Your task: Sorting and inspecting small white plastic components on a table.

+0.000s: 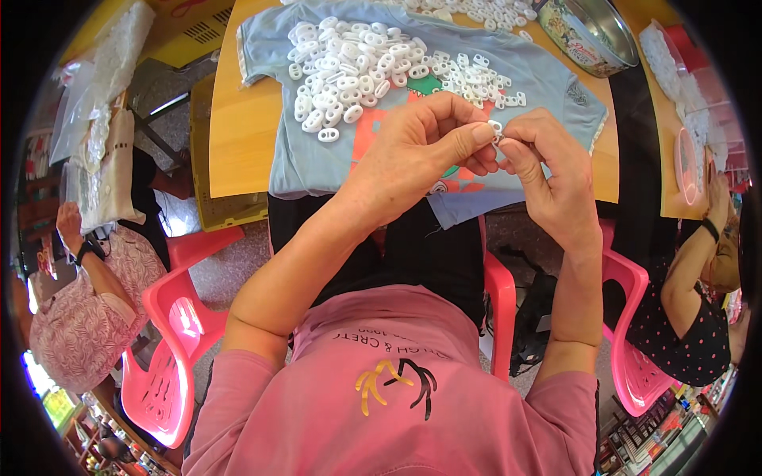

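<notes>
Both my hands meet over the near right part of a light blue shirt (298, 163) spread on the table. Between thumb and finger, my left hand (429, 147) pinches a small white two-hole plastic piece (496, 127). My right hand (556, 163) closes on the same piece from the other side; its fingertips partly cover it. Beyond my left hand lies a heap of larger white oval two-hole pieces (349, 67). Smaller white pieces (472, 78) form a looser pile just past my fingers.
At the far right of the wooden table (226, 151) stands an oval tin (591, 36). More white pieces (476, 9) lie along the far edge. Pink plastic chairs (175, 341) flank me, and a person sits on each side. A yellow crate (226, 210) is below the table at left.
</notes>
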A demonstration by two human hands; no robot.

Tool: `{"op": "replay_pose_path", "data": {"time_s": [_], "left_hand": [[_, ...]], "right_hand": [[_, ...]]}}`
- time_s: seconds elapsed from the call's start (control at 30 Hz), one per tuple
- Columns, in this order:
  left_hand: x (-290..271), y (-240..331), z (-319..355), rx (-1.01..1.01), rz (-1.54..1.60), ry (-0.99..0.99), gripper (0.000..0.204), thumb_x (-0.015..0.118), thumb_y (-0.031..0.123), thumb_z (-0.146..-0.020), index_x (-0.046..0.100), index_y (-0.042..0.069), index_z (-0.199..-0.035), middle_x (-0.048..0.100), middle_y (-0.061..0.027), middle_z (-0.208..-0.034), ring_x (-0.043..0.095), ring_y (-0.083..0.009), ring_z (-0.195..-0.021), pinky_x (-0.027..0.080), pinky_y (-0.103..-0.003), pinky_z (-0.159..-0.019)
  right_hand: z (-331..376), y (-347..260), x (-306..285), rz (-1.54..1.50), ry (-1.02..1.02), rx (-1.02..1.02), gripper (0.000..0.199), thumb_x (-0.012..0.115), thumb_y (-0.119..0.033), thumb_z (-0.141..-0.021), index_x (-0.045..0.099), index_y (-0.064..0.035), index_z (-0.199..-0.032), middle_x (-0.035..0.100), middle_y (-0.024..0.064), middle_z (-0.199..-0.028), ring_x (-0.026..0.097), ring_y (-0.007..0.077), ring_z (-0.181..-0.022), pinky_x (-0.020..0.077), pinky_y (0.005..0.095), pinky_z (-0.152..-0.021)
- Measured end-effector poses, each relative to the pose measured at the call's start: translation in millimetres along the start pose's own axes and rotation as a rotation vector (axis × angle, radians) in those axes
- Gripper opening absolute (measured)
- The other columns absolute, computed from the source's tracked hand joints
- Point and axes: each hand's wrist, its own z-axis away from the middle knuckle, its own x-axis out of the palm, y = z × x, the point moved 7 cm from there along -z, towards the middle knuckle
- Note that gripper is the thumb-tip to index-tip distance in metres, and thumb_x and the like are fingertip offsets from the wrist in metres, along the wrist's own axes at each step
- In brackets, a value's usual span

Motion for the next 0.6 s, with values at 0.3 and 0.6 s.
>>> {"op": "replay_pose_path", "data": {"time_s": [0.3, 0.6], "left_hand": [[9.9, 5.4, 7.2, 0.1, -0.102, 0.047, 0.017, 0.06, 0.016, -0.095, 0.057, 0.0, -0.097, 0.064, -0.0053, -0.084, 0.061, -0.0105, -0.078, 0.049, -0.024, -0.071], [1.4, -4.4, 0.7, 0.138, -0.183, 0.099, 0.017, 0.061, 0.016, -0.094, 0.056, 0.001, -0.091, 0.062, -0.0026, -0.079, 0.059, -0.008, -0.07, 0.048, -0.023, -0.061]], "right_hand": [[-1.4, -16.4, -2.7, 0.152, 0.102, -0.118, 0.009, 0.058, -0.004, -0.092, 0.056, 0.003, -0.087, 0.056, 0.0093, -0.076, 0.056, 0.0186, -0.064, 0.0455, 0.0282, -0.055], [3.2, 6.1, 8.8, 0.109, 0.001, 0.112, 0.012, 0.057, -0.007, -0.094, 0.058, 0.0031, -0.089, 0.056, 0.0087, -0.076, 0.058, 0.0162, -0.064, 0.0459, 0.0283, -0.054]]}}
